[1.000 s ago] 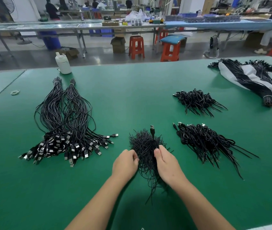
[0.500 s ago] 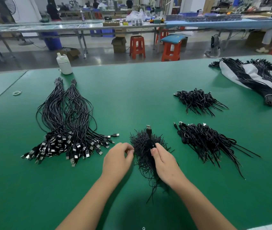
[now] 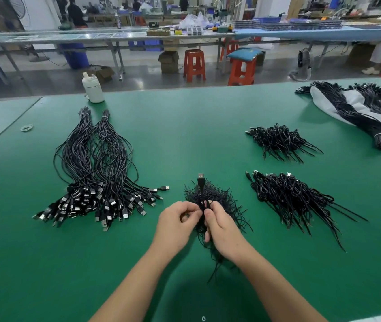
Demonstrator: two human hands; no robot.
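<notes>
where the two hands meet over the near middle of the green table (image 3: 185, 126), a black cable (image 3: 200, 183) sticks up between them, its plug end pointing away from the person. the right hand (image 3: 224, 231) has its thumb and curled fingers pinched round the cable's folded strands just below the plug. the left hand (image 3: 175, 223) pinches the same strands from the other side with thumb and forefinger, its other fingers curled in, and the fingertips of both hands nearly touch. under and behind the hands lies a bristly heap of thin black ties (image 3: 225, 202), partly hidden by the right hand and wrist. to the left, well apart, lies a big bundle of long cables (image 3: 96, 163) with its plugs fanned toward the person. to the right lie a near heap of coiled cables (image 3: 294, 198) and a far heap of coiled cables (image 3: 278, 140). at the far right a white bag (image 3: 352, 101) bears more tied bundles. a white bottle (image 3: 93, 89) stands at the table's far edge, and a few rubber bands (image 3: 27, 128) lie near the left seam.
</notes>
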